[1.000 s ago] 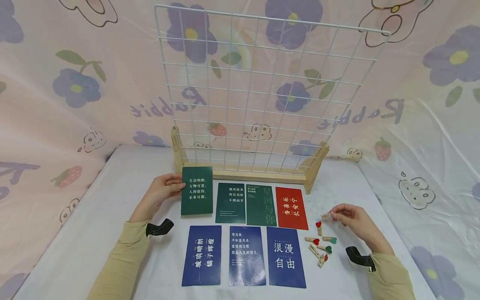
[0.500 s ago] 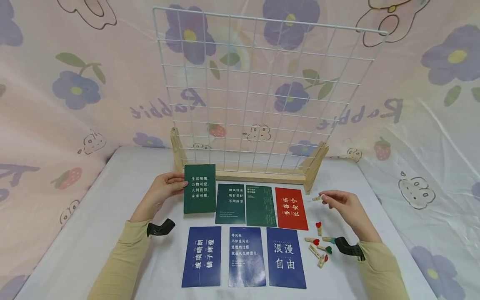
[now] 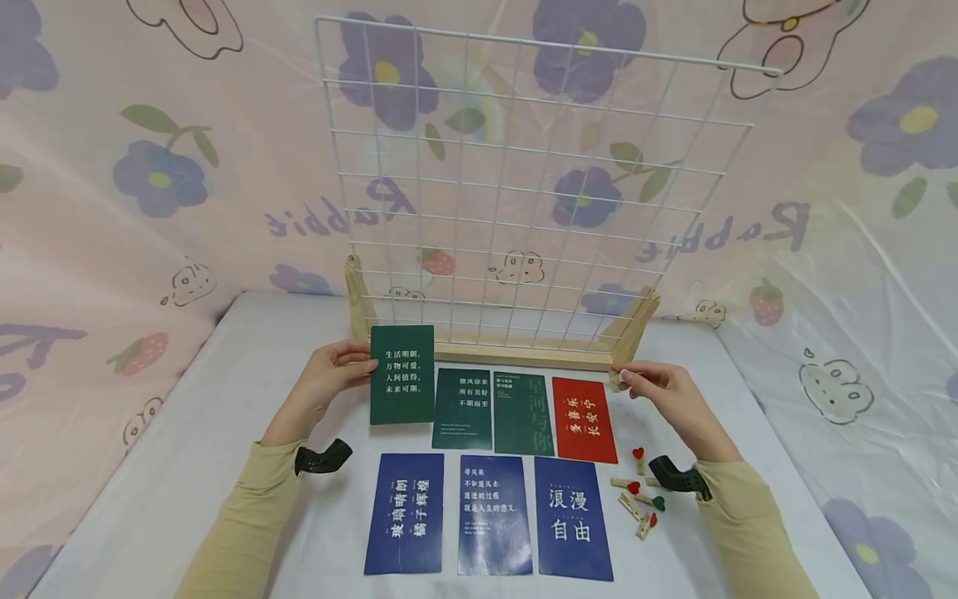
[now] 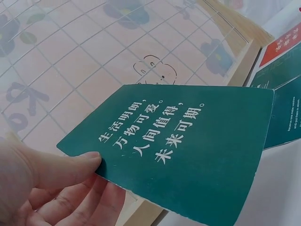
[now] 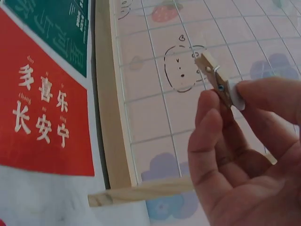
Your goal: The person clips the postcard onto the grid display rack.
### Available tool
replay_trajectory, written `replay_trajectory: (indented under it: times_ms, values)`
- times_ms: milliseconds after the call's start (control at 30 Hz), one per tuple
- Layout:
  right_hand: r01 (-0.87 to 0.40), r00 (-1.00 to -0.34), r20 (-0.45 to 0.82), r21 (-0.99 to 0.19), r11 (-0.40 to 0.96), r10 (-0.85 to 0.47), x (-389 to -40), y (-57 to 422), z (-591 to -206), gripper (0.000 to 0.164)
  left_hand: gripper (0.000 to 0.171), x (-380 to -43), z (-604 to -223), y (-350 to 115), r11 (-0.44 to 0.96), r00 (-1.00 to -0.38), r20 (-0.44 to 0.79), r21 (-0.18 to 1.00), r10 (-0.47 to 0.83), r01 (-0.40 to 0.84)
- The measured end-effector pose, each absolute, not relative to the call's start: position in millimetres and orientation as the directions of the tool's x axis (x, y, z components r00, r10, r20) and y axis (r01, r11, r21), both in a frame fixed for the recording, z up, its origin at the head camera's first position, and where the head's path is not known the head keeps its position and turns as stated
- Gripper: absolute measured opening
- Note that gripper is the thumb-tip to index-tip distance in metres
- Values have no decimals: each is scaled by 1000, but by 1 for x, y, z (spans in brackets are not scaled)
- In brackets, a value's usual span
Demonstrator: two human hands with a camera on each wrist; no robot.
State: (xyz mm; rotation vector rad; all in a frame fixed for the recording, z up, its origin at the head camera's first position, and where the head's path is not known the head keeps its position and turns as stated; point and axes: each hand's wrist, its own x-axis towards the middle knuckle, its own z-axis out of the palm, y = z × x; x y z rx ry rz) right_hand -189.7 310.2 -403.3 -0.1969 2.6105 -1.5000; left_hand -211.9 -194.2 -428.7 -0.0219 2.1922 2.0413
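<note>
We see the left hand [image 3: 325,378] pinching a green card [image 3: 402,374] by its nine o'clock edge — in the head view the card hides part of the wooden stand [image 3: 524,358]. The right hand [image 3: 666,393] pinches a small clothespin [image 5: 214,75], which sits at one o'clock from the red card [image 3: 585,420]. From that red card, loose heart-topped clothespins [image 3: 634,488] lie at five o'clock, blue cards [image 3: 496,516] between seven and eight, and we find the white wire grid [image 3: 550,45] at twelve.
</note>
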Motion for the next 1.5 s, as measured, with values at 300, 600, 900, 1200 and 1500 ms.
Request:
replay_trajectory:
  times_ms: [300, 600, 900, 1200, 1500]
  values:
    - [-79, -979, -19, -882, 465, -204, -199, 295, -400, 44, 43, -211, -425, -192, 84, -990, -101, 992, 96, -93]
    - [-78, -977, -26, -881, 467, -213, -203, 282, -396, 44, 41, -210, -419, -190, 117, -990, -102, 989, 99, -90]
    - [-103, -969, -13, -887, 451, -246, -211, 271, -393, 39, 42, -213, -409, -183, 99, -990, -91, 992, 108, -80]
    - [-113, -967, -4, -887, 447, -253, -220, 256, -384, 40, 39, -214, -399, -179, 112, -993, -77, 991, 85, -68]
    - [-116, -961, -5, -901, 418, -278, -228, 240, -371, 37, 39, -214, -387, -178, 114, -996, -48, 993, 75, -39]
